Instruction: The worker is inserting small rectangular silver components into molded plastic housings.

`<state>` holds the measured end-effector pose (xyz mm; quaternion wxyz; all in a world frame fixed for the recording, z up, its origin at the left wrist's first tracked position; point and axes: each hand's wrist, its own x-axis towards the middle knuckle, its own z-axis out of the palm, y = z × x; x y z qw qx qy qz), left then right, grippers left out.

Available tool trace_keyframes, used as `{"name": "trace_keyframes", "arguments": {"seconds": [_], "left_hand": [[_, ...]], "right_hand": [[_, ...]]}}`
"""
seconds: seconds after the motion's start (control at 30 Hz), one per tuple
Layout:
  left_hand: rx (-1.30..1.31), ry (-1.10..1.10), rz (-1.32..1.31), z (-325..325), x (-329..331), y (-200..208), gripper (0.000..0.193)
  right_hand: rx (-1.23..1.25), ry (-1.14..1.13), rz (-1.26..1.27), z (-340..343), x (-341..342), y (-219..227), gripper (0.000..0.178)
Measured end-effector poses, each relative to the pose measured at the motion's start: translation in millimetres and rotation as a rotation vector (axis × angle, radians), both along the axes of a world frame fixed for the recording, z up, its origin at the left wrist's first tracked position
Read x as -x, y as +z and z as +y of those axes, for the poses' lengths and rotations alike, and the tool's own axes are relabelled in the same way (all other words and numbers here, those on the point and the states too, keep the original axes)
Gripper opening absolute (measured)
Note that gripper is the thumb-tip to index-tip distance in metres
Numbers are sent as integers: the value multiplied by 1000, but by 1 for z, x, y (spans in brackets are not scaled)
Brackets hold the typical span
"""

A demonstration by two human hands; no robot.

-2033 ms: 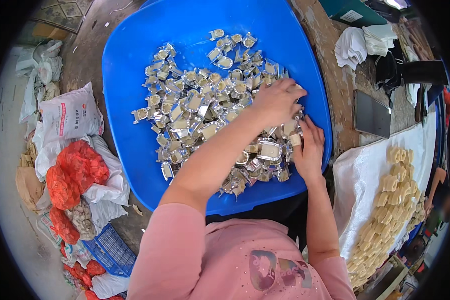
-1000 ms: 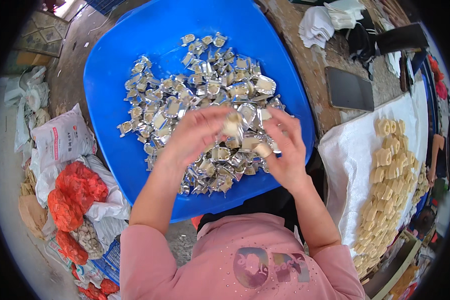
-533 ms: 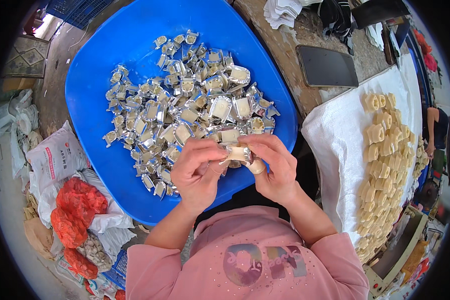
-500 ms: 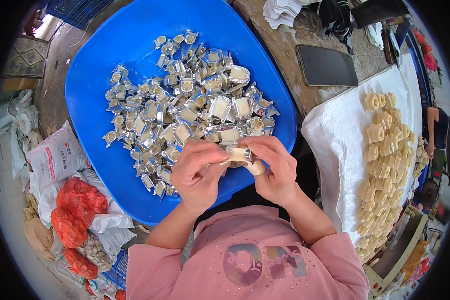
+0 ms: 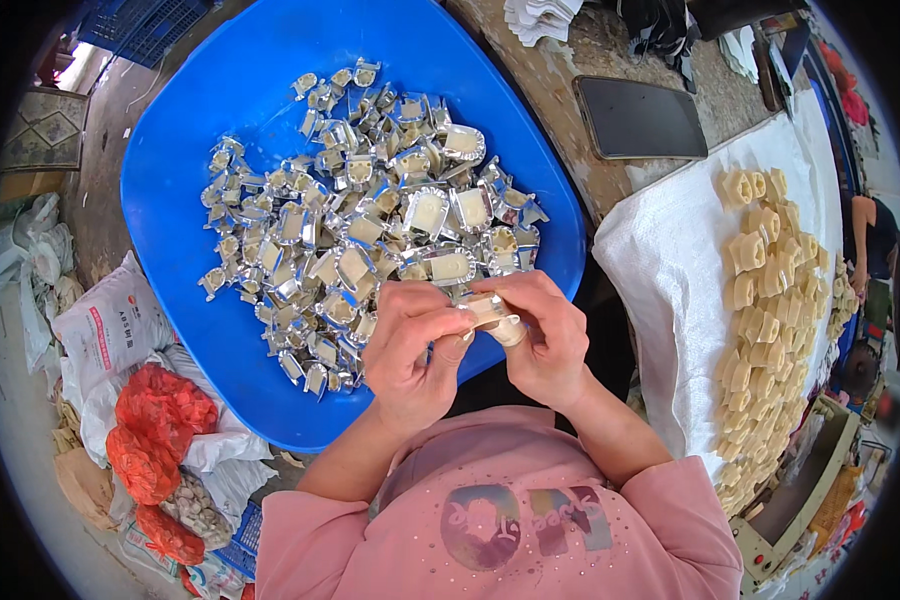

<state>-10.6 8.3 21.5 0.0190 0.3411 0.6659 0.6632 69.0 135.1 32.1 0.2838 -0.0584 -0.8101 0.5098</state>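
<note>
Close to my body, over the near rim of the blue tub [image 5: 560, 170], both hands meet at one small silver-and-cream plastic part [image 5: 487, 310]. My left hand [image 5: 410, 350] pinches its left end between thumb and fingers. The other end is in the closed fingers of my right hand [image 5: 542, 345]. Against the right thumb sits a rounded cream plastic piece [image 5: 511, 331]; whether it is joined to the part I cannot tell. Heaped in the tub are many shiny silver parts with cream insides [image 5: 360, 230]. Fingers hide much of the held part.
To the right, cream plastic pieces [image 5: 760, 330] lie piled on a white woven sheet [image 5: 660, 250]. A dark phone [image 5: 640, 118] rests on the worn table [image 5: 550, 90]. At left are a white sack [image 5: 115, 320] and red mesh bags [image 5: 160, 410]. Another person [image 5: 875, 240] is at far right.
The held part has tilted, its right end now higher. My left hand has turned slightly and shifted right. The surroundings sit a little further left in view.
</note>
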Motion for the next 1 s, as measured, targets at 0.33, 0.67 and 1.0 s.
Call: {"name": "trace_keyframes", "arguments": {"seconds": [0.33,0.67,1.0], "left_hand": [[-91,14,167,-9,3,-2,15],[82,59,226,-8,1,12,19],[-43,-64,132,-4,4,2,21]], "right_hand": [[-83,49,93,-3,-3,-2,44],[-78,47,142,-6,-2,0,46],[-33,96,81,-8,-6,5,45]]}}
